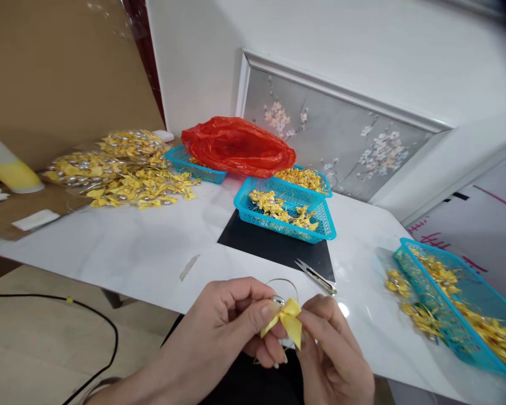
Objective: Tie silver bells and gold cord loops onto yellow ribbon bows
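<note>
Near the table's front edge, my left hand [240, 320] pinches a small yellow ribbon bow [290, 322] between thumb and fingers. A shiny silver bead [279, 300] shows at the bow's upper left, beside my left thumb. My right hand [335, 349] is closed at the bow's right side, its thumb and forefinger on the ribbon's edge. A thin gold cord [293, 283] loops up behind the bow. Just beyond my hands lie thread snips [316, 277], partly on a black sheet [257, 244].
A blue basket [278, 226] of yellow bows stands on the black sheet. Behind it are a red plastic bag [236, 147] and more baskets. Bagged and loose bows [143, 188] pile at the left. Another blue basket [441, 312] stands right, with bows beside it.
</note>
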The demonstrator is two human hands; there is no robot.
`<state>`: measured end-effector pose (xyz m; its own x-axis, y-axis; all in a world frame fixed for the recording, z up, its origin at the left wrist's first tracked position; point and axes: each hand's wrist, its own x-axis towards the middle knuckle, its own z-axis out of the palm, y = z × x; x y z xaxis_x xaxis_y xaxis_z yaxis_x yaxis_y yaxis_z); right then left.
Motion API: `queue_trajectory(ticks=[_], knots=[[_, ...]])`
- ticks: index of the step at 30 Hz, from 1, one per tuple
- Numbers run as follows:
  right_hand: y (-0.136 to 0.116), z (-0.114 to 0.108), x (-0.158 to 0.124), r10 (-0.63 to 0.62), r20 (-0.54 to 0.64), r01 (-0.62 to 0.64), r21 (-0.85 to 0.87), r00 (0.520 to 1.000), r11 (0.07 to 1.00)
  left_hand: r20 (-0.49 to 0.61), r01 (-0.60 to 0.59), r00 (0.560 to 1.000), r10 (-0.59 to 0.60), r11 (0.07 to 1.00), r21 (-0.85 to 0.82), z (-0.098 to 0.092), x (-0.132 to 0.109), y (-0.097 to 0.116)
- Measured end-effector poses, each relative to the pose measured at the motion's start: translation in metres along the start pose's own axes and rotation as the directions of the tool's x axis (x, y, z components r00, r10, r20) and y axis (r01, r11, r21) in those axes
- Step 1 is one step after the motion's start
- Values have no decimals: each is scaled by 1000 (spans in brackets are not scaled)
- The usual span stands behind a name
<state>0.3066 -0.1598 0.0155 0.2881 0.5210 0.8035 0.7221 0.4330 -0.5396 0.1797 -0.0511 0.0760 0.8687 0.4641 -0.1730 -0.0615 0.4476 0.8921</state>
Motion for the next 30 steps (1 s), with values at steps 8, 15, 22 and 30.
queue_trajectory(ticks=[8, 15, 22, 30], knots=[[-11, 15, -4, 147, -139, -131, 122, 979, 984, -5, -6, 1000, 6, 1000, -13, 0, -1, -1], [-12, 14, -2, 176, -95, -163, 128, 980, 978, -25, -20, 1000, 19, 999, -45, 2, 0, -2], [1, 9, -1, 12, -49, -11, 22, 999, 1000, -5, -66, 998, 65, 996, -58, -3, 0, -7], [-5, 13, -3, 60, -113, -62, -14, 992, 998, -22, -97, 995, 98, 995, 16, -8, 4, -12]])
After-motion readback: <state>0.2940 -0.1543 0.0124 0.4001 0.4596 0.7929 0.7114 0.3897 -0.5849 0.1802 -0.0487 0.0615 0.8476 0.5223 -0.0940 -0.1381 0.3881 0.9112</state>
